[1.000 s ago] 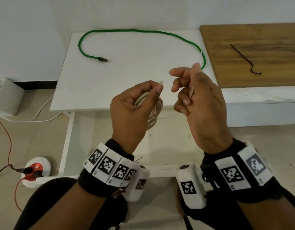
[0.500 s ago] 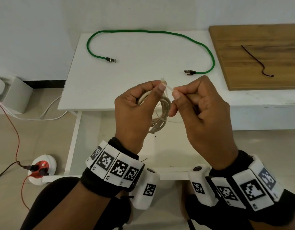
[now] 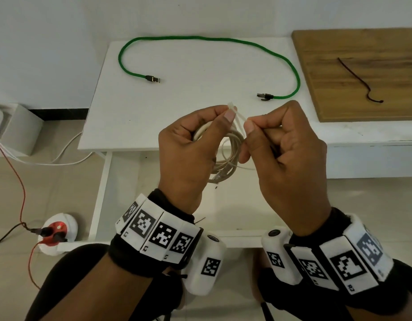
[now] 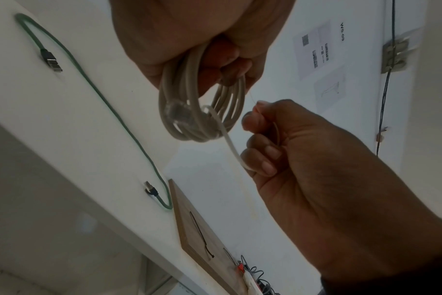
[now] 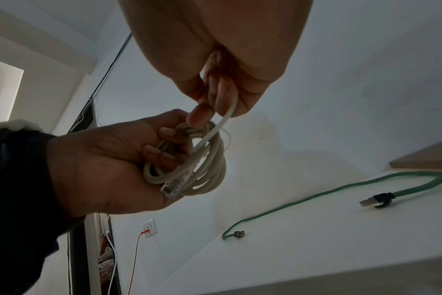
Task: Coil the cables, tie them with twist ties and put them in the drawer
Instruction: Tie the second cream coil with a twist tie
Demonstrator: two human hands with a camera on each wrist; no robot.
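Note:
My left hand (image 3: 191, 144) grips a coiled beige cable (image 3: 231, 144) in front of the white table's near edge, thumb up against the top of a white tie (image 3: 238, 117). My right hand (image 3: 284, 144) pinches the tie's other end between thumb and forefinger. In the left wrist view the white tie (image 4: 230, 143) runs from the coil (image 4: 189, 111) to my right hand (image 4: 303, 159). In the right wrist view the tie (image 5: 215, 129) passes through the coil (image 5: 204, 165). A green cable (image 3: 223, 40) lies uncoiled in an arc on the table.
The white table (image 3: 200, 107) stands against the wall. A wooden board (image 3: 362, 89) at the right carries a dark twist tie (image 3: 358, 77). On the floor at the left are a white box (image 3: 17, 128), white and red wires, and a round socket (image 3: 56, 230).
My right hand came down from beside the coil and closed in on the tie's end next to my left thumb. The view shifted, bringing the green cable's right plug into sight.

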